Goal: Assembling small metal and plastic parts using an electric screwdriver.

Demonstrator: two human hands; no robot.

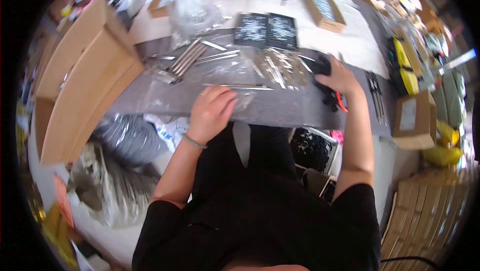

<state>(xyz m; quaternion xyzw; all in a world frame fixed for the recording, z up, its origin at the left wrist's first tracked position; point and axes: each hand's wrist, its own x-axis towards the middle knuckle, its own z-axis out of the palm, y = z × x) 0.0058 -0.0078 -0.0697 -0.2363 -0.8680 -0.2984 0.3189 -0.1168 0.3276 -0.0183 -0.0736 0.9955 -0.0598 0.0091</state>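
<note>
The left hand (pixel 211 112) lies curled on a clear plastic bag (pixel 244 99) near the front edge of the grey table (pixel 165 98), with a thin metal rod (pixel 239 87) just past its fingertips. The right hand (pixel 340 77) is closed around a black tool (pixel 327 83) (it has a bit of red) — farther right on the table. More metal strips (pixel 187 57) lie behind, and two black cards (pixel 266 30) sit beyond them.

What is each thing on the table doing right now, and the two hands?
Left hand: resting flat on a clear plastic bag.
Right hand: gripping a black tool.
Metal strips: lying loose.
Black packets: flat, side by side.
Big cardboard box: flaps open.
</note>
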